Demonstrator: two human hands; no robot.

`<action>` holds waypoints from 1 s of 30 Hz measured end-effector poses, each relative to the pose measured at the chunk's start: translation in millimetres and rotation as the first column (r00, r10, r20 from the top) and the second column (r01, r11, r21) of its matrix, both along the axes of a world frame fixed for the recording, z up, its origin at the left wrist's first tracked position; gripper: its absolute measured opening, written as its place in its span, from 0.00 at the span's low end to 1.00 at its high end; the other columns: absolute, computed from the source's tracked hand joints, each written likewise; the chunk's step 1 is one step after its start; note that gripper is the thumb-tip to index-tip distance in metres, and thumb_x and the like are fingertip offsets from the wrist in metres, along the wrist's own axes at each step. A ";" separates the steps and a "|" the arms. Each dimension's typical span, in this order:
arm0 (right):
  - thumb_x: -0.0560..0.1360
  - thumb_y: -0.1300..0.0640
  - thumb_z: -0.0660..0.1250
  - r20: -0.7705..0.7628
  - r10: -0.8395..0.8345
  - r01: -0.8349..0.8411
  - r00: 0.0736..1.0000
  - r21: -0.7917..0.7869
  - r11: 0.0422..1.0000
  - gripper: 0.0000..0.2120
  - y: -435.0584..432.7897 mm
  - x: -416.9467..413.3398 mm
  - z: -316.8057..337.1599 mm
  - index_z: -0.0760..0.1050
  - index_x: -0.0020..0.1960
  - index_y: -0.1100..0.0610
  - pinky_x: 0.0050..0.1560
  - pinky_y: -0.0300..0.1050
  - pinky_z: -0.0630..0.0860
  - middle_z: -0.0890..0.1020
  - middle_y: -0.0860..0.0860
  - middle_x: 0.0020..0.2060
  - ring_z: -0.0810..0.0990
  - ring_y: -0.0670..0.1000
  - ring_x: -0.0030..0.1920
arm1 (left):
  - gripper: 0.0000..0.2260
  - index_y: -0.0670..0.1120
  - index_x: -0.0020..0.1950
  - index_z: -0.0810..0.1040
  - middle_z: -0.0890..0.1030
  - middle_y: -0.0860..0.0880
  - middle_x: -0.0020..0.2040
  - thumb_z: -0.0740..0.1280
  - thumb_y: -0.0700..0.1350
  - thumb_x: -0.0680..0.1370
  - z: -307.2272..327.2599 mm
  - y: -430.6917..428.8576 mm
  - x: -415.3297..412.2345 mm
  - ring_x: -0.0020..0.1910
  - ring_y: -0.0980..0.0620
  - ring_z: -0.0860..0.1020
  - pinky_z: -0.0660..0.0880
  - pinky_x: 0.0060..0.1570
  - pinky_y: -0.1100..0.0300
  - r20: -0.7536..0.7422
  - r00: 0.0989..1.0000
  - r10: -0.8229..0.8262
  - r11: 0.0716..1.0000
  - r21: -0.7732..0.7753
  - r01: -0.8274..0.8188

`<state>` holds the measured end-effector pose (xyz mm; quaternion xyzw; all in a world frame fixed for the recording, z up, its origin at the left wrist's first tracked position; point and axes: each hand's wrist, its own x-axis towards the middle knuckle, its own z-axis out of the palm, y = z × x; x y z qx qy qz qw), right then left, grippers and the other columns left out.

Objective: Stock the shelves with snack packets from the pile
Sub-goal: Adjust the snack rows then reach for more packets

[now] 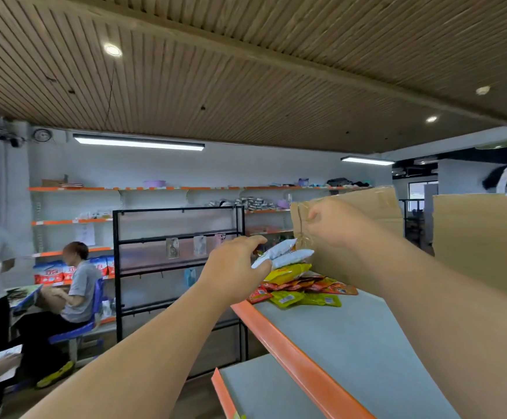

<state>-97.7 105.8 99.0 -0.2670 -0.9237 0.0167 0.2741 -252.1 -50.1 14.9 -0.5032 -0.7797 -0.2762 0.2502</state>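
Two white snack packets (285,254) lie atop the pile of yellow, red and green snack packets (303,290). Your left hand (234,267) has its fingers curled over their near end, gripping them. The pile lies at the far end of the grey shelf w/ orange front edge (352,343). Just behind the pile stands a brown cardboard sheet (382,207). Your right hand (334,222) is above the pile, fingers curled vs. the sheet; can't tell if it's holding anything. Left of the pile, beyond the shelf: a black metal wire rack (179,237), and further left a seated person in a grey shirt (80,282).
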 end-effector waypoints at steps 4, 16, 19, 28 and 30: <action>0.77 0.55 0.63 -0.006 -0.034 0.034 0.999 -0.058 0.998 0.12 5.8 -2.8 -5.7 0.82 0.57 0.54 0.58 0.56 0.79 0.83 0.54 0.54 0.81 0.57 0.55 | 0.24 0.56 0.76 0.70 0.75 0.54 0.72 0.64 0.58 0.80 -2.4 8.7 -13.0 0.70 0.52 0.72 0.70 0.65 0.56 -0.005 1.000 -0.007 1.000 0.017 0.007; 0.78 0.54 0.64 0.047 -0.182 0.186 0.982 -0.100 0.977 0.13 39.3 -31.5 -12.6 0.81 0.60 0.55 0.56 0.53 0.80 0.82 0.57 0.58 0.81 0.56 0.55 | 0.23 0.57 0.74 0.72 0.78 0.53 0.68 0.64 0.59 0.79 -2.2 63.0 -70.1 0.64 0.50 0.76 0.76 0.61 0.51 0.062 0.990 -0.128 0.991 0.057 0.125; 0.78 0.54 0.65 0.088 -0.236 0.245 0.968 -0.124 0.962 0.13 57.4 -51.6 -18.9 0.81 0.60 0.55 0.56 0.53 0.80 0.81 0.57 0.59 0.81 0.56 0.55 | 0.22 0.56 0.69 0.76 0.80 0.53 0.64 0.63 0.61 0.77 -5.5 87.3 -97.2 0.60 0.50 0.78 0.77 0.58 0.50 0.095 0.983 -0.160 0.987 0.031 0.158; 0.79 0.52 0.65 0.248 -0.335 0.382 0.909 -0.176 0.907 0.17 115.4 -147.7 -39.8 0.78 0.65 0.58 0.61 0.49 0.76 0.79 0.55 0.62 0.78 0.56 0.60 | 0.20 0.55 0.70 0.76 0.80 0.49 0.67 0.64 0.58 0.80 -18.2 166.3 -196.3 0.60 0.48 0.79 0.76 0.57 0.55 0.298 0.927 -0.228 0.967 -0.041 0.251; 0.81 0.51 0.63 0.258 -0.387 0.442 0.885 -0.206 0.873 0.18 121.7 -168.5 -44.2 0.77 0.66 0.59 0.53 0.46 0.76 0.80 0.56 0.60 0.80 0.55 0.54 | 0.21 0.54 0.72 0.75 0.78 0.49 0.69 0.64 0.59 0.80 -19.0 182.8 -216.8 0.62 0.48 0.79 0.75 0.61 0.54 0.335 0.910 -0.245 0.955 -0.080 0.286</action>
